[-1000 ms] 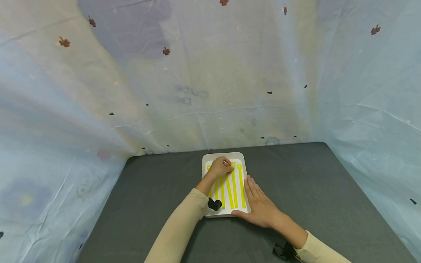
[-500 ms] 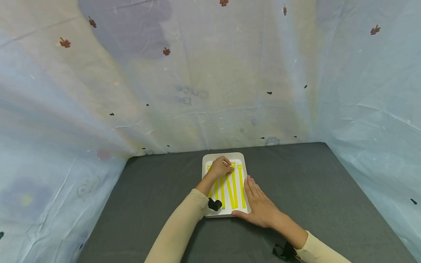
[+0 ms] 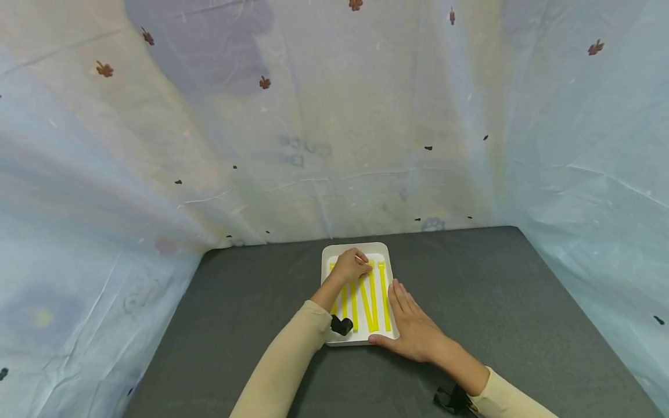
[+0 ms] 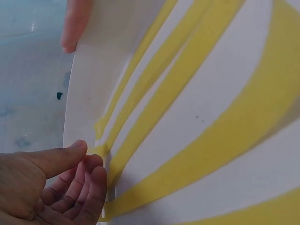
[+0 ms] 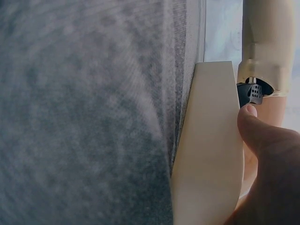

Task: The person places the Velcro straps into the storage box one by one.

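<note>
Several flat yellow straps with slotted heads lie lengthwise in a shallow white tray (image 3: 355, 247). My left hand (image 3: 349, 267) reaches over the tray's far half. In the left wrist view, this hand (image 4: 61, 183) has thumb and forefinger together at the head of a yellow strap (image 4: 140, 89), second from the tray's right side, and appears to pinch it. The pinched end is partly hidden by the fingertips. My right hand (image 3: 413, 331) rests with straight fingers along the tray's right wall, thumb at the near edge. The right wrist view shows that thumb (image 5: 248, 122) against the tray's outer wall (image 5: 211, 140).
A dark grey cloth (image 3: 251, 313) covers the table under the tray. Pale patterned sheeting (image 3: 334, 145) hangs behind and at both sides. Black wrist-worn devices, one (image 3: 341, 325) near the tray's left side, sit at both sleeves.
The strap under my left fingertips has slid slightly toward me, and the near end of the strap to its left has shifted a little right. My right hand stays against the tray.
</note>
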The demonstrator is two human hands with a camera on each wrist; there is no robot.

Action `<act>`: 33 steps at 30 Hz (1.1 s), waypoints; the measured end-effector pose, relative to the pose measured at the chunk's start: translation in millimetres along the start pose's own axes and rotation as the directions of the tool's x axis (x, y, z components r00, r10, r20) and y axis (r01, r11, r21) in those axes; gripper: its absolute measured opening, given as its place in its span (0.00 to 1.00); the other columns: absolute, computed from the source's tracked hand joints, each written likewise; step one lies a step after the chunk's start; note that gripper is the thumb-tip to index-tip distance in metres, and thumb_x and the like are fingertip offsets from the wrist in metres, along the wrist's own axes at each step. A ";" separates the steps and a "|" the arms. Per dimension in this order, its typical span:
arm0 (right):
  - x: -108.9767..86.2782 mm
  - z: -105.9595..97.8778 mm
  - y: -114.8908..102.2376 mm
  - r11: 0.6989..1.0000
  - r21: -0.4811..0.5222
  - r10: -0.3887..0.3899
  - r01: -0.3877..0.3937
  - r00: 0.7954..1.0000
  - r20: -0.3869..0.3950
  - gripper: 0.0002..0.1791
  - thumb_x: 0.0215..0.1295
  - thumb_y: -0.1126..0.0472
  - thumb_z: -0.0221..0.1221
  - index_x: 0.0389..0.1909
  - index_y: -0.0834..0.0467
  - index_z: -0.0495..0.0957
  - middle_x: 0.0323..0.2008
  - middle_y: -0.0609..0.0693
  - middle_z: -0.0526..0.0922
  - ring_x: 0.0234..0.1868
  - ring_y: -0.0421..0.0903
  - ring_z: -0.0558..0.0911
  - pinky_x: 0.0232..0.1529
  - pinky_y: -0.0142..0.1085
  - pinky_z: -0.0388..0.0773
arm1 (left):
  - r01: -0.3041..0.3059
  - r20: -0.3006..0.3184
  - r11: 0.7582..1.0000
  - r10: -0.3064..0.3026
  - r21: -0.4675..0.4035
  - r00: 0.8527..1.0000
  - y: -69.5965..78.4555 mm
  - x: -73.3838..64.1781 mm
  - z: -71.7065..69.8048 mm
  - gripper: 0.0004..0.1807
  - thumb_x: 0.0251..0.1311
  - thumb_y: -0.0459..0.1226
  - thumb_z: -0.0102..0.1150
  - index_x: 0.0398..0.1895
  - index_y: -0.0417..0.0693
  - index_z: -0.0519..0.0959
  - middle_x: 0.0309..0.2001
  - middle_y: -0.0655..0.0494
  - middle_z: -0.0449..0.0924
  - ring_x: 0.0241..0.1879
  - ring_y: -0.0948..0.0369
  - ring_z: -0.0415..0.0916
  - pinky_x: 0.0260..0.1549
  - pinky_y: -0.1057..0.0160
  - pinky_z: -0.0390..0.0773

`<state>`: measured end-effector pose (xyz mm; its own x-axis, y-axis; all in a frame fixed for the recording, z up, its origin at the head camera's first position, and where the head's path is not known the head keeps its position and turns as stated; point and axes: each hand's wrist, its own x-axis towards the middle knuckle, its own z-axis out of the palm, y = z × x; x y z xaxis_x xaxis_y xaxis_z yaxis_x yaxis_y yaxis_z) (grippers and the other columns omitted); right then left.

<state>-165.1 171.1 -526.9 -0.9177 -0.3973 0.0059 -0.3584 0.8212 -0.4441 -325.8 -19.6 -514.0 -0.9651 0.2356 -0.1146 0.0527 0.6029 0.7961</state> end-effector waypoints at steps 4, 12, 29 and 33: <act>0.8 0.2 -0.5 1.000 0.000 -0.005 0.005 1.000 0.003 0.71 0.66 0.18 0.55 0.85 0.70 0.42 0.87 0.66 0.38 0.87 0.62 0.44 0.84 0.58 0.50 | 0.007 -0.003 1.000 -0.007 -0.012 1.000 -0.7 -1.1 -2.3 0.11 0.67 0.36 0.74 0.44 0.43 0.80 0.40 0.49 0.87 0.35 0.53 0.87 0.33 0.65 0.79; 1.0 1.3 0.9 1.000 -0.013 -0.026 0.026 0.999 -0.023 0.70 0.66 0.21 0.59 0.84 0.72 0.44 0.86 0.67 0.40 0.86 0.64 0.46 0.83 0.59 0.52 | 0.003 0.003 1.000 -0.003 -0.018 1.000 -1.2 -2.3 -8.9 0.09 0.71 0.39 0.72 0.44 0.45 0.81 0.40 0.51 0.88 0.35 0.57 0.88 0.34 0.64 0.82; 2.4 -13.8 2.4 1.000 -0.006 0.026 -0.026 0.999 0.022 0.70 0.67 0.20 0.58 0.85 0.70 0.42 0.86 0.67 0.42 0.87 0.64 0.45 0.84 0.59 0.49 | -0.129 0.015 0.991 0.129 0.044 0.992 -17.0 -23.2 -44.9 0.13 0.79 0.48 0.61 0.51 0.50 0.82 0.51 0.52 0.84 0.49 0.54 0.83 0.44 0.55 0.85; 3.5 -20.8 8.7 0.999 0.013 0.030 -0.030 0.999 -0.015 0.66 0.70 0.24 0.58 0.85 0.69 0.42 0.86 0.65 0.42 0.86 0.63 0.46 0.84 0.60 0.49 | -0.140 -0.022 0.988 0.142 0.059 0.990 -20.1 -35.5 -57.5 0.12 0.79 0.48 0.61 0.53 0.52 0.82 0.55 0.52 0.83 0.56 0.51 0.81 0.51 0.50 0.84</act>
<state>-174.9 185.3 -512.1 -0.9305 -0.3663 0.0060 -0.3287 0.8274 -0.4554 -307.4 -83.9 -491.7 -0.9533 0.3016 0.0124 0.2023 0.6078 0.7679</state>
